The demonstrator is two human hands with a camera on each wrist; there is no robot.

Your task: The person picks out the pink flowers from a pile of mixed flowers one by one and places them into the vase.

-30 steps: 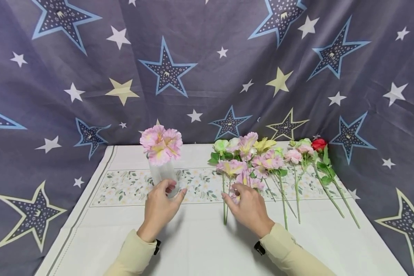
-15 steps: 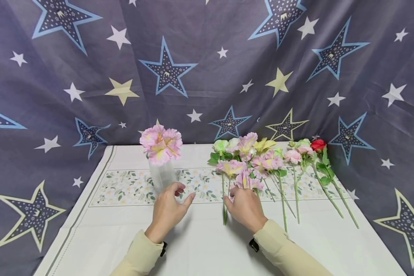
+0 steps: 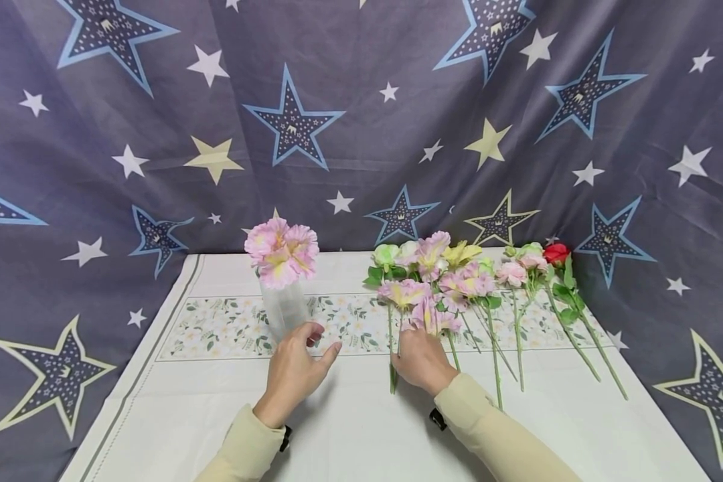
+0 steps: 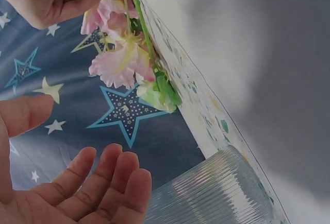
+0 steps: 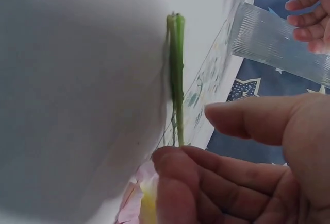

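Note:
In the head view my left hand (image 3: pixel 295 368) is held with thumb and fingers apart, nothing between them, close in front of a clear ribbed glass vase (image 3: pixel 283 311). The vase stands upright and holds a pink flower with a yellow centre (image 3: pixel 282 251). My right hand (image 3: pixel 424 358) reaches down over the stems of the pink-and-yellow flowers (image 3: pixel 405 292). In the right wrist view its fingertips are right at the green stems (image 5: pixel 177 69), the thumb (image 5: pixel 242 118) standing apart from the bent fingers.
Yellow, light green and pale pink flowers (image 3: pixel 512 273) lie along the right half of the table (image 3: pixel 349 428), a red rose (image 3: pixel 557 253) at the far right. A floral printed strip (image 3: pixel 217 328) crosses the tablecloth. Behind hangs a dark star-patterned curtain (image 3: pixel 361 134).
My left hand has shifted slightly right and toward me, away from the vase. My right hand has lowered and moved a little left onto the stems, its fingers more bent.

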